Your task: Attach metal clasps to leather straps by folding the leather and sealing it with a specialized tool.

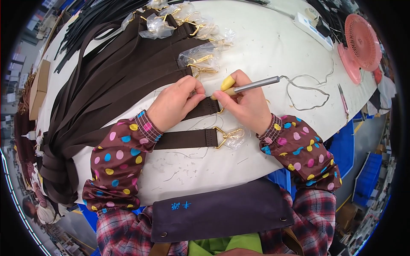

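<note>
My left hand (pixel 176 102) presses down on the end of a dark brown strap (pixel 200 109) on the white table (pixel 273 47), fingers pinched at its tip. My right hand (pixel 245 102) grips a slim metal pen-like tool (pixel 256 85) with a cord, its tip at the same strap end; a yellow cover sits on the index finger. Just below lies another brown strap (pixel 183 138) with a gold triangular buckle (pixel 222 136) wrapped in clear plastic.
Several brown straps (pixel 111 77) fan out to the left, their gold buckles in plastic bags (pixel 200 57) at the top. A pink fan (pixel 361 42) and a power strip (pixel 314 27) stand at the right. Tweezers (pixel 343 100) lie near the right edge. Thread scraps litter the table.
</note>
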Available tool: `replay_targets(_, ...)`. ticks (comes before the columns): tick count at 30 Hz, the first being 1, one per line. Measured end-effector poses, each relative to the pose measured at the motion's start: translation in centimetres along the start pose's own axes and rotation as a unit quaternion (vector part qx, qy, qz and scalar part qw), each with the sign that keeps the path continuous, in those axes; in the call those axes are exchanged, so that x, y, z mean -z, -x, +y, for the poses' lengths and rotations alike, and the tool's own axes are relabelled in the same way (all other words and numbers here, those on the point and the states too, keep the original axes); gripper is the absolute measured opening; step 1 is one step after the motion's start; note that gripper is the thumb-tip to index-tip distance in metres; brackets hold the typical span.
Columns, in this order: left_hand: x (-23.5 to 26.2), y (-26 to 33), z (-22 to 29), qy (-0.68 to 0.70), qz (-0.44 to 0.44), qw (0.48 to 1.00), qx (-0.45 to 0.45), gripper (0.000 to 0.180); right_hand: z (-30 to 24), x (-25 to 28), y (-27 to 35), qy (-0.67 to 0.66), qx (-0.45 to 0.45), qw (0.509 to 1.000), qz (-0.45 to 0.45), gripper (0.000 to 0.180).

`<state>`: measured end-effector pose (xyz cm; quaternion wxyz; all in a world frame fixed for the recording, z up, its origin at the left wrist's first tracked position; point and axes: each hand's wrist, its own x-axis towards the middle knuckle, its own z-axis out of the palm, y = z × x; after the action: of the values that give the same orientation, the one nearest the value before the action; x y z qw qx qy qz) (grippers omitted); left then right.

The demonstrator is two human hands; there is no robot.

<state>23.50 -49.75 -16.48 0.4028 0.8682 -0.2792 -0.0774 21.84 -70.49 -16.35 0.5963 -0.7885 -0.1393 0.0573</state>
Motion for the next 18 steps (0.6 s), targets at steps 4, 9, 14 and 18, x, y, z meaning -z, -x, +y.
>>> replay_targets(4, -0.04, -0.06, 0.03, -0.003, -0.006, 1.000, 0.002, 0.010, 0.32, 0.03, -0.02, 0.032, 0.009, 0.999, -0.003, 0.021)
replay_targets(9, -0.10, -0.06, 0.18, 0.003, -0.012, 1.000, 0.012, 0.009, 0.60, 0.06, 0.02, 0.041, 0.014, 0.999, -0.012, 0.022)
replay_targets(14, -0.02, -0.04, 0.15, 0.005, -0.016, 1.000, 0.017, 0.008, 0.63, -0.03, -0.05, 0.052, 0.021, 0.998, -0.016, 0.022)
replay_targets(18, 0.01, -0.05, 0.08, 0.008, -0.014, 1.000, 0.011, 0.008, 0.75, -0.11, -0.11, 0.057, 0.023, 0.998, -0.018, 0.022)
